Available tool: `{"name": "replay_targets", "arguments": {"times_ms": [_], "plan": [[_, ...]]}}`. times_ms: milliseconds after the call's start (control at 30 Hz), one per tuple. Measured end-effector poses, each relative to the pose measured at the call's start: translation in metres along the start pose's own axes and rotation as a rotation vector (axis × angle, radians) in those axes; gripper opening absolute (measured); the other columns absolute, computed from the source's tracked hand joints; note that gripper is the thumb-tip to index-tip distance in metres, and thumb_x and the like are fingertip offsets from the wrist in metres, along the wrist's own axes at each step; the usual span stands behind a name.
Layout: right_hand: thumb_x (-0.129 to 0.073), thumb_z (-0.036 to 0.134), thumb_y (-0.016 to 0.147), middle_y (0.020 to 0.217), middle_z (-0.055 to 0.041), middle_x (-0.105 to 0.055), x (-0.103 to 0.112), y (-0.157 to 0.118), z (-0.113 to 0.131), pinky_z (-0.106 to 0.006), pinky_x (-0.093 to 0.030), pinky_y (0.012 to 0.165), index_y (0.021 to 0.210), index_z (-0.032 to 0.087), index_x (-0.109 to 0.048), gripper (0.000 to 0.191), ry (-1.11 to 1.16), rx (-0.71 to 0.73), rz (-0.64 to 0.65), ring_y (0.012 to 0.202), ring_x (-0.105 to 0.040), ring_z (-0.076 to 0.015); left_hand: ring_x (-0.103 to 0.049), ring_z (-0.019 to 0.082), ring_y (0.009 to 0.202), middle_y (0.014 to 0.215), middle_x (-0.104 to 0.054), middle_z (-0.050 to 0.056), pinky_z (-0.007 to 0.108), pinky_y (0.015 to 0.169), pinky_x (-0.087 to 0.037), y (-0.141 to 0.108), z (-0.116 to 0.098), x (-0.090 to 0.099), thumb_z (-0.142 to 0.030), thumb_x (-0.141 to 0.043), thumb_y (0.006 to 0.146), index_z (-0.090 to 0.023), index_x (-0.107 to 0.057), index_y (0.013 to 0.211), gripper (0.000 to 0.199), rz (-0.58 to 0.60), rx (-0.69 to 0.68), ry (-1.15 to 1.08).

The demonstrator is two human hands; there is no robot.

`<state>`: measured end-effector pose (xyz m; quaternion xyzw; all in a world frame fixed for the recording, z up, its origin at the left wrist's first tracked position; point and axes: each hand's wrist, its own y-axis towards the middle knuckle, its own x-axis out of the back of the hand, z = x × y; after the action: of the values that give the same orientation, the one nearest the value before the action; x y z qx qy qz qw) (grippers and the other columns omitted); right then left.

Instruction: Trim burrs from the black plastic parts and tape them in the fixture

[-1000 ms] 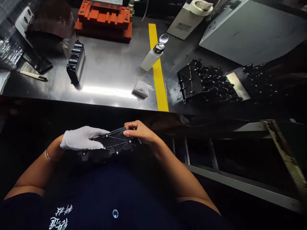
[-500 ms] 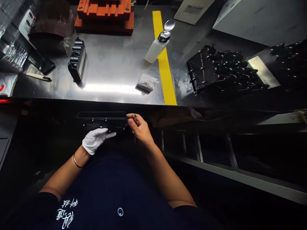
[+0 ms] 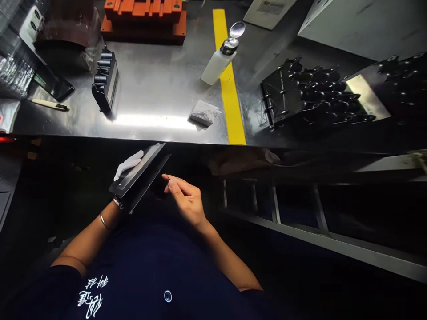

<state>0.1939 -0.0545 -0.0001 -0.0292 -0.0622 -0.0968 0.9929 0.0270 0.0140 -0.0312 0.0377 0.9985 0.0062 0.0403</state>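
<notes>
My left hand [image 3: 128,163], in a white glove, holds a flat black plastic panel [image 3: 142,174] tilted on edge, below the front edge of the steel table [image 3: 153,120]. The panel hides most of the glove. My bare right hand [image 3: 185,200] is just right of the panel and apart from it. It pinches a thin, dark, needle-like tool [image 3: 166,175] whose tip points toward the panel.
On the table lie a black connector block [image 3: 106,82], a white pump bottle [image 3: 218,60] on a yellow stripe [image 3: 230,93], a crumpled wipe [image 3: 204,113], an orange fixture [image 3: 145,18] and a stack of black panels [image 3: 310,95]. A metal frame [image 3: 300,226] runs under the table at right.
The panel has turned from lying flat in both hands to standing tilted in my left hand. My right hand has let go of it and drawn back to the right.
</notes>
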Motion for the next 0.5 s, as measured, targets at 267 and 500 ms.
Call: {"name": "replay_targets", "arguments": {"times_ms": [267, 500], "plan": [[-0.067, 0.043, 0.077, 0.063, -0.0008, -0.062, -0.014, -0.01, 0.003, -0.026, -0.044, 0.049, 0.079, 0.021, -0.069, 0.022, 0.067, -0.094, 0.073, 0.053, -0.052, -0.012, -0.048, 0.03, 0.128, 0.128, -0.061, 0.009, 0.048, 0.108, -0.037, -0.005, -0.01, -0.007, -0.062, -0.065, 0.071, -0.023, -0.066, 0.099, 0.047, 0.031, -0.148, 0.006], [-0.072, 0.045, 0.071, 0.067, -0.0023, -0.066, -0.009, 0.004, -0.003, -0.029, -0.05, 0.053, 0.075, 0.021, -0.07, 0.025, 0.137, -0.165, -0.059, 0.06, -0.059, -0.0158, -0.049, 0.028, 0.129, 0.124, -0.064, 0.002, 0.047, 0.113, -0.032, -0.009, -0.015, -0.006, -0.04, -0.068, 0.079, -0.026, -0.067, 0.099, 0.024, 0.061, -0.222, -0.037]]}}
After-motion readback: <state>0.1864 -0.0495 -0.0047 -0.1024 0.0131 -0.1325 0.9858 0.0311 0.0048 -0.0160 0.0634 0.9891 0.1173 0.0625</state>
